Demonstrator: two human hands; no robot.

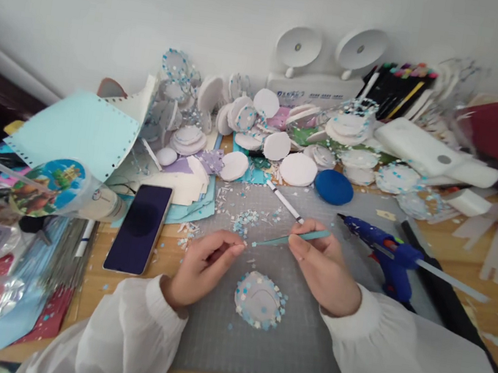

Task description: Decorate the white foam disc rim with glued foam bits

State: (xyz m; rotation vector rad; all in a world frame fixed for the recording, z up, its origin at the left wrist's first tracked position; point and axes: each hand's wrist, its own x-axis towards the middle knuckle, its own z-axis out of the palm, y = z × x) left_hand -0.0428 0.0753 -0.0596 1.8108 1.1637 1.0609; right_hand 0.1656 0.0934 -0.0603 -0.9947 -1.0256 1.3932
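The right hand point(323, 270) is gripping a thin teal tool point(290, 238), its fingers closed around the shaft, and the tool's tip is pointing toward the left fingertips. The left hand point(203, 265) is pinching its thumb and forefinger together close to that tip; whether a fleck is caught between them is too small to tell. Just below the fingers of both hands, a white foam disc point(259, 300) is lying flat on the grey cutting mat point(294, 353), its rim carrying blue and white flecks. Just beyond the fingertips, a loose heap of confetti flecks point(245, 220) is sitting on the mat, with a white pen point(284, 201) lying slantwise past it. To the right of the right-hand fingers, a blue glue gun point(383, 252) is resting on the mat, nozzle toward the hand. To the left of the left hand, a dark phone point(139, 228) is lying face up. Farther from the fingers, a pile of white discs point(283, 139) is crowding the back of the desk, and a rack there is holding upright markers point(399, 87).
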